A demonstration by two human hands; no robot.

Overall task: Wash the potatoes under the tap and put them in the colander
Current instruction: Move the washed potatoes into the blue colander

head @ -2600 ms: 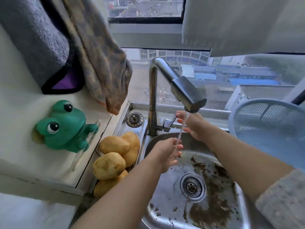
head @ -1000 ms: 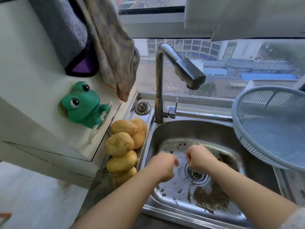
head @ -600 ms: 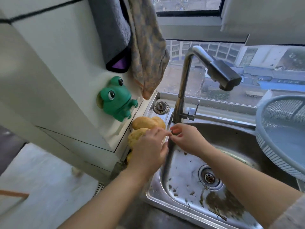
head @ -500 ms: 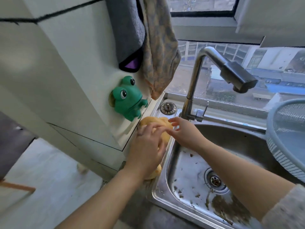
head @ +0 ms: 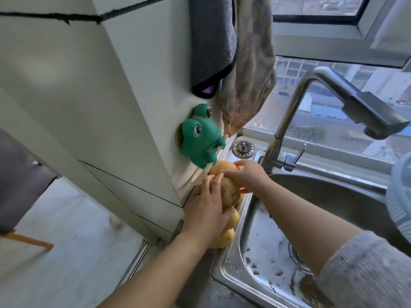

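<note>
Several oval, yellow-brown potatoes with matt, dusty skins lie heaped along the left rim of the stainless-steel sink, pressed against the flat white cabinet side. Both hands meet on the middle potato, a rounded, speckled one at the top of the heap. The left hand cups its left flank, fingers gently curved along the skin and the palm covering the potatoes below. The right hand grasps it from above on the sink side, fingers laid over the top and thumb tucked under its right edge. Whether it rests on the heap or is lifted clear cannot be told.

The basin's wet, dull-shining floor is flecked with clumps of dark soil, thickest near the drain. Behind the hands rises the curved brushed-metal tap, ending in a blocky dark grey spray head. A round metal strainer plug sits on the rim beside its base.

At the right edge, well apart from the potatoes, part of the pale blue plastic colander shows its finely slotted wall.

A glossy green plastic frog clings to the cabinet just above the heap. Over it hang a fleecy grey towel and a limp, mottled brown cloth. The right forearm ends in a grey knitted sleeve.
</note>
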